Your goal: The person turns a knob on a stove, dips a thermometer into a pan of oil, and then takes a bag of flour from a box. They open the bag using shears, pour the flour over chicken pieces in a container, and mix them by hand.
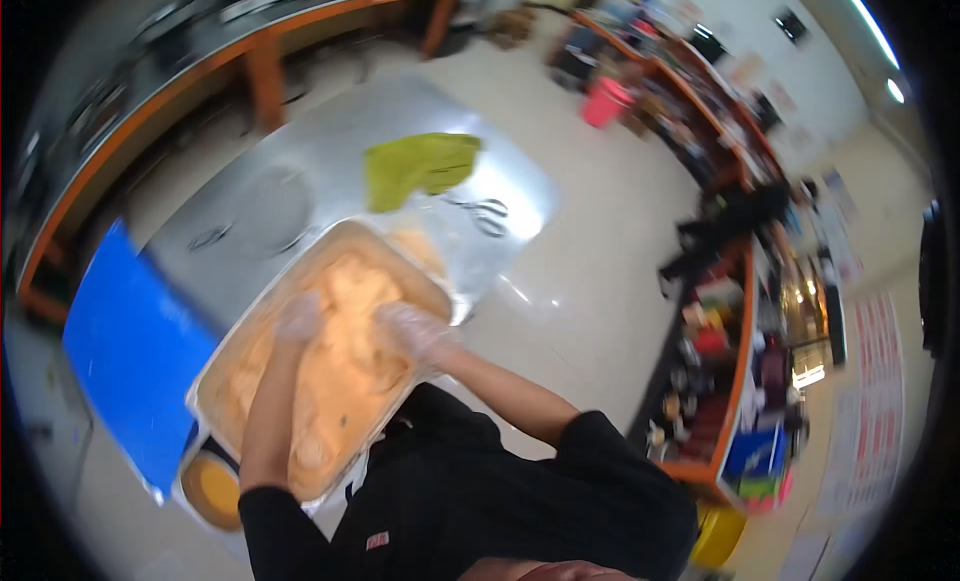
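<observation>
The tray (232,353) sits on the steel table (330,131) right in front of me, filled with pale orange pieces of food (345,366). Both my hands are in thin clear gloves and rest down in that food. My left hand (300,316) lies on the pile toward the far side of the tray, fingers curled loosely onto the pieces; whether it pinches anything I cannot tell through the blur. My right hand (412,331) sits near the tray's right rim, fingers spread over the food, pressing rather than pinching. Just beyond the tray lies a clear bag (440,243), with scissors (487,215) beside it and a green cloth (418,165) further on. A blue board (130,351) is left of the tray, and a small orange bowl (212,489) stands at its near corner.
</observation>
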